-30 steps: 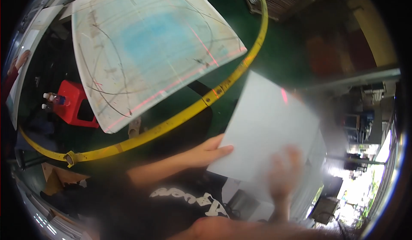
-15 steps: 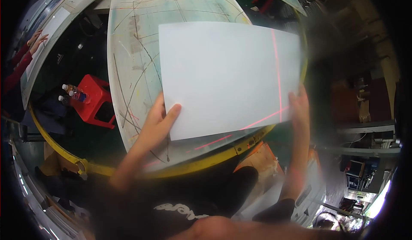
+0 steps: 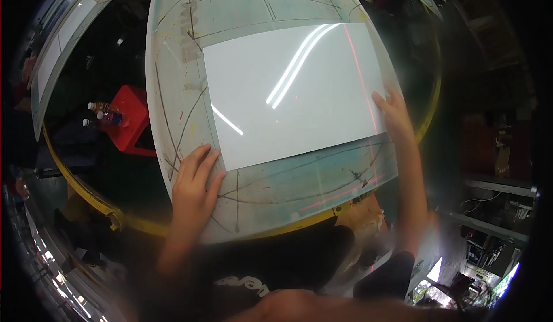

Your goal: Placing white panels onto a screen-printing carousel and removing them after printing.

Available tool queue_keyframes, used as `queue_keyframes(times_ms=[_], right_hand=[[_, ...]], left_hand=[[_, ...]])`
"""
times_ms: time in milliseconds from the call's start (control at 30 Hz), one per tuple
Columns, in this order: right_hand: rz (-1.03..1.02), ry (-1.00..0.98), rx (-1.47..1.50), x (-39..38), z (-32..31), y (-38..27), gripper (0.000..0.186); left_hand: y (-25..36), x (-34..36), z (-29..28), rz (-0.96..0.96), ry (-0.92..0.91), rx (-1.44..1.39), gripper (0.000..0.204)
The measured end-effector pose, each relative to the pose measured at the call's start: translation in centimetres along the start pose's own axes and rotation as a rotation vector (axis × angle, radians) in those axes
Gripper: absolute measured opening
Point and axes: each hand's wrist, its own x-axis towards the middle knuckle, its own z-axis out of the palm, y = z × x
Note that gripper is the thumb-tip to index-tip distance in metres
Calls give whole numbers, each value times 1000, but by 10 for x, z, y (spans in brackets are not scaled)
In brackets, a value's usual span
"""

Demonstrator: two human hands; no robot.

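right hand [image 3: 397, 116] touches edge of white sheet [image 3: 294, 120], board [image 3: 311, 175] exposed nearer.

Workshop interior, seen from above. The worktop [image 3: 276, 182] is a pale panel, stained blue-green and grey, crossed by dark curved lines and bearing a rough cross-shaped mark [image 3: 358, 177] near its lower right corner. A thin red light line [image 3: 340, 193], resembling a laser guide, follows the near edge, below which passes a curved yellow band [image 3: 89, 199]. Beyond the left edge: a red plastic stool [image 3: 131, 117] with capped bottles [image 3: 109, 116] at its side and, farther out, a second worktop [image 3: 67, 51]. Reflections on the glossy white sheet [image 3: 299, 129] suggest tube lighting. Well beyond the right edge: crowded equipment [image 3: 489, 257] and a loose white cable [image 3: 481, 202].
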Motion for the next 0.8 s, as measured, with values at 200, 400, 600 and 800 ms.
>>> queue_keyframes(times_ms=[200, 400, 600, 800], right_hand=[[3, 11, -28, 3, 7, -3, 51], [-6, 41, -41, 3, 13, -4, 49], [-27, 0, -41, 5, 9, -1, 46], [-10, -9, -61, 5, 12, -1, 44]], left_hand=[[-1, 0, 3, 1, -1, 9, 33], [-1, 1, 3, 5, 16, 3, 29], [0, 0, 5, 9, 26, 1, 28], [-2, 0, 4, 11, 37, 11, 28]])
